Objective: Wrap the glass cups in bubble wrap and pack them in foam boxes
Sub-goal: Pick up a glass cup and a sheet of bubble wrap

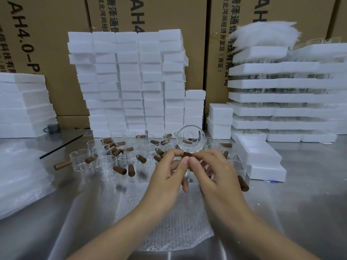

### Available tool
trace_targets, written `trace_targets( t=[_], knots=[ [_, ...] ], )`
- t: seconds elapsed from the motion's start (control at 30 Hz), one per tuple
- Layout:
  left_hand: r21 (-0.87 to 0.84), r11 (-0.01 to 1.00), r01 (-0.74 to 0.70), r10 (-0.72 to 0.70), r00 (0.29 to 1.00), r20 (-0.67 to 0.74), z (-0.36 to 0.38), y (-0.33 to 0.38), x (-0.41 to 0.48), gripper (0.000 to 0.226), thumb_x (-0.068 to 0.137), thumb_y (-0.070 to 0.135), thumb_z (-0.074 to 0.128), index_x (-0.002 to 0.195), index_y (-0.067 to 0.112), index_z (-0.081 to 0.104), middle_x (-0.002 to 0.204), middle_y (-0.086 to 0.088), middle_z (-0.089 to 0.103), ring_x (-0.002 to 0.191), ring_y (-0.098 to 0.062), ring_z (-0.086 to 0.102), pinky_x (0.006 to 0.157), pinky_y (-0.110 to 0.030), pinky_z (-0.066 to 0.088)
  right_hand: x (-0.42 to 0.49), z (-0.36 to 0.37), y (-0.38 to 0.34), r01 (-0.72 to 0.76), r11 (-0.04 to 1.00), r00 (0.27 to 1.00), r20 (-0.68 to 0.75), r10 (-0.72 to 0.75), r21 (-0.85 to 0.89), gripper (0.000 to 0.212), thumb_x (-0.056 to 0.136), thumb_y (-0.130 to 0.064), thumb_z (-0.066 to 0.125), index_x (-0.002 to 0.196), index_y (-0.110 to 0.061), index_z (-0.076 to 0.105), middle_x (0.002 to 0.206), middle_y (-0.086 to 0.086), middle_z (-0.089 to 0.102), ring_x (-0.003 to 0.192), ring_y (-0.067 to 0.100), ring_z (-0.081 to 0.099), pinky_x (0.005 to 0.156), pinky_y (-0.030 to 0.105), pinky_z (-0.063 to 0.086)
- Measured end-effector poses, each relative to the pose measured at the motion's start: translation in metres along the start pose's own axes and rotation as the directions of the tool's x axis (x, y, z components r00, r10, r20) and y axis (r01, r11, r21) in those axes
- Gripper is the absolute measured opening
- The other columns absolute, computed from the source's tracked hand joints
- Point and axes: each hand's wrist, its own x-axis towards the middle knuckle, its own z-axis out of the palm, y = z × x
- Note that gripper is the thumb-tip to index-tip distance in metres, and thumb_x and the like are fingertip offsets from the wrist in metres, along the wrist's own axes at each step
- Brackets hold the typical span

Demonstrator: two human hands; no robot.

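Glass cup (pixel 189 138) pinched in both grips, left hand (pixel 165 177) and right hand (pixel 216 175); bubble wrap (pixel 174 229) beneath it, loose cups (pixel 107 164) crowded behind.

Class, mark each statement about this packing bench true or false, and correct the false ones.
1. The left hand and right hand both pinch the handle of one cup. True.
2. That cup is already wrapped in bubble wrap. False: the cup is bare, and the bubble wrap lies flat on the table under the hands.
3. More cups stand on the table beyond the hands. True.
4. The foam boxes at the back are black. False: they are white, stacked in tall columns.
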Motion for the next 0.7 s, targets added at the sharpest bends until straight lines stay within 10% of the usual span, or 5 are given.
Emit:
trace_targets(
  t=[0.7],
  knots=[
    [-0.089, 0.996, -0.019, 0.01, 0.995, -0.099, 0.0014, 0.0, 0.0035, 0.019, 0.095, 0.035, 0.075, 0.104, 0.018, 0.075, 0.097, -0.007, 0.078, 0.058, -0.011, 0.055, 0.055, -0.019, 0.046, 0.0011, -0.0018, -0.0042, -0.08, 0.989, 0.997, 0.003, 0.08, 0.126, 0.014, 0.103, -0.035, 0.066, 0.104, -0.036, 0.079, 0.102, -0.013, 0.069, 0.1, 0.007, 0.067, 0.078, 0.015, 0.05]
  ],
)
